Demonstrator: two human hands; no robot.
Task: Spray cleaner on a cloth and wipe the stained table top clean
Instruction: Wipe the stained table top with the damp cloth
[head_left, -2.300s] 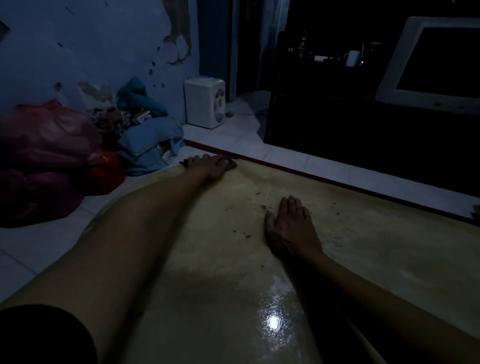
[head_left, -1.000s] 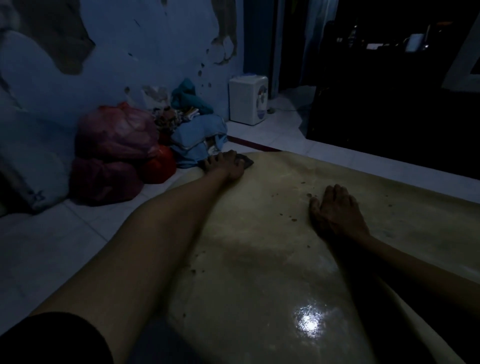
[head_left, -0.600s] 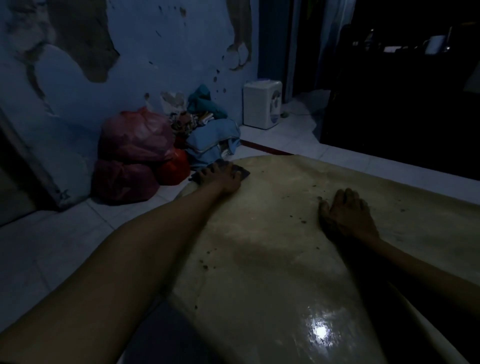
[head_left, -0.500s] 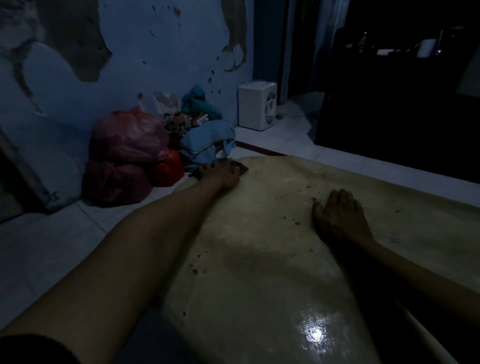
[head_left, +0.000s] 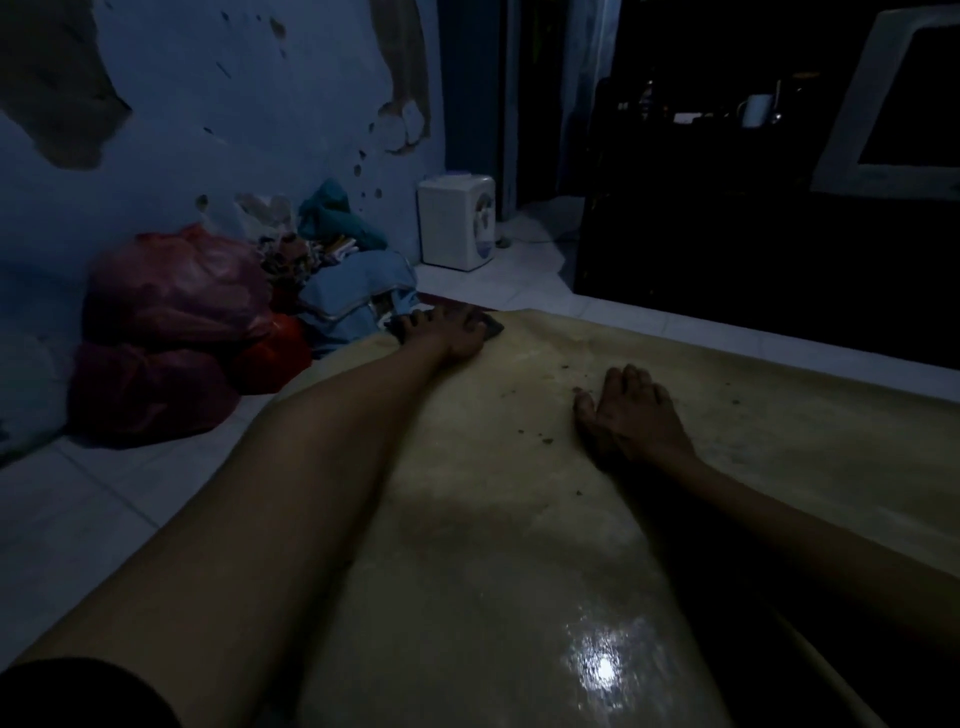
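Note:
The yellowish table top (head_left: 519, 545) fills the lower middle of the head view, wet and shiny near me, with dark crumbs and specks further out. My left hand (head_left: 452, 332) reaches to the far left corner and presses flat on a small dark cloth (head_left: 491, 328), whose edges stick out around the fingers. My right hand (head_left: 631, 415) lies palm down on the table's middle, fingers together, holding nothing. Dark specks (head_left: 545, 440) sit just left of it. No spray bottle shows.
Red and pink plastic bags (head_left: 171, 332) and a pile of blue clothes (head_left: 358, 296) lie on the white tiled floor at the left wall. A small white appliance (head_left: 456, 222) stands further back. Dark furniture (head_left: 753, 249) runs behind the table's far edge.
My left hand stays on the cloth at the far corner with only slight shifts. The right hand stays flat on the table. The camera has swung left and partly back.

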